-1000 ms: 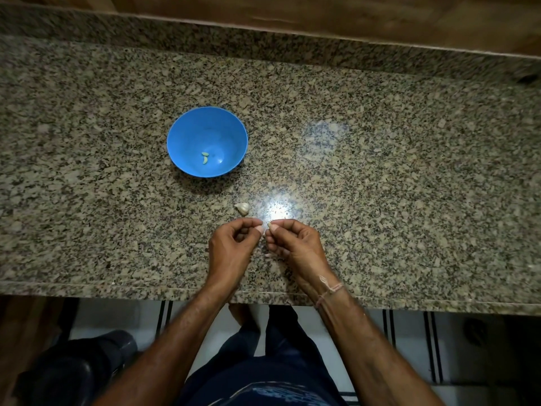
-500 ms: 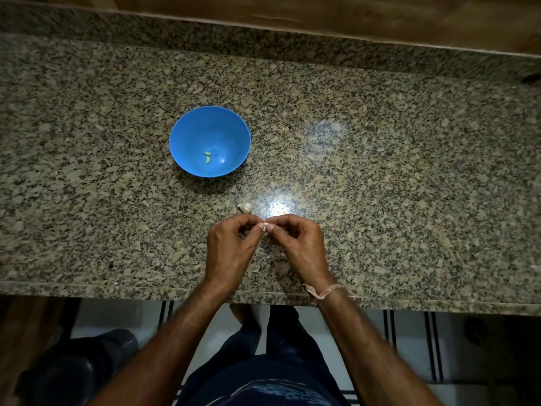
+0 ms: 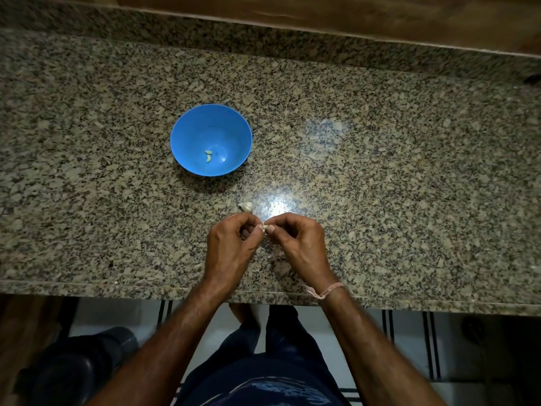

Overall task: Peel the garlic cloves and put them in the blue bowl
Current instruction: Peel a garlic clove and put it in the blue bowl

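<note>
A polished, speckled granite desk (image 3: 395, 186) carries a round blue plastic bowl (image 3: 191, 133), smooth-walled, with two pale peeled garlic cloves (image 3: 208, 156) at its bottom. The left hand (image 3: 231, 250) and right hand (image 3: 298, 244), both curled, pinch a small pale garlic clove (image 3: 265, 227) between their fingertips, which mostly hide it. Just beyond them, toward the bowl, lies a whitish papery garlic piece (image 3: 246, 206). A pinkish thread (image 3: 325, 291) circles the right wrist.

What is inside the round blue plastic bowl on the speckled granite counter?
Two small pale peeled garlic cloves lie together on the bottom of the round blue plastic bowl. Nothing else shows inside; part of its near inner wall is hidden behind the rim.
</note>
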